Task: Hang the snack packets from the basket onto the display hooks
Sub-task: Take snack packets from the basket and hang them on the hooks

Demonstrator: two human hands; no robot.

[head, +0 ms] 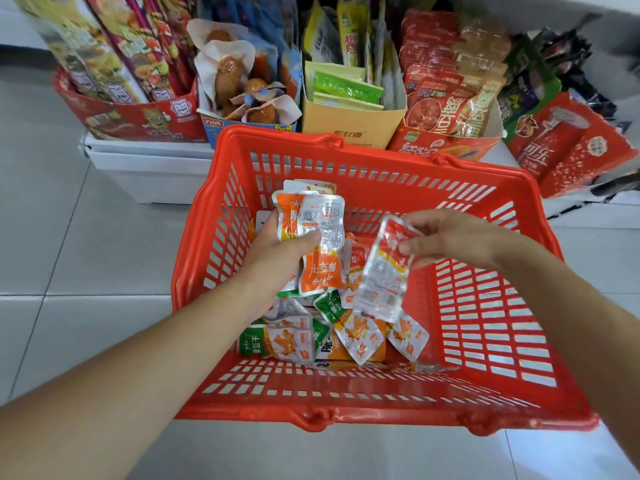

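We hold both hands apart over the red basket point(346, 415), inside its rim. Its far wall stands beyond our fingertips, its near rim lies under our forearms, and slatted side walls flank each wrist. Under and to the right of our right hand point(446, 237), bare red basket shows. Below and between the hands lies the heap of loose packets point(332, 334). Left of our left arm spreads tiled floor point(69, 237); beyond the basket, snack boxes point(349, 123) crowd a low white shelf point(145, 168).

Our left hand point(277, 244) grips a small stack of packets point(311, 216), orange and white, thumb across the front one. Our right hand pinches a single packet point(384, 271) near its top between thumb and fingers. It hangs tilted, red above, clear and printed below.
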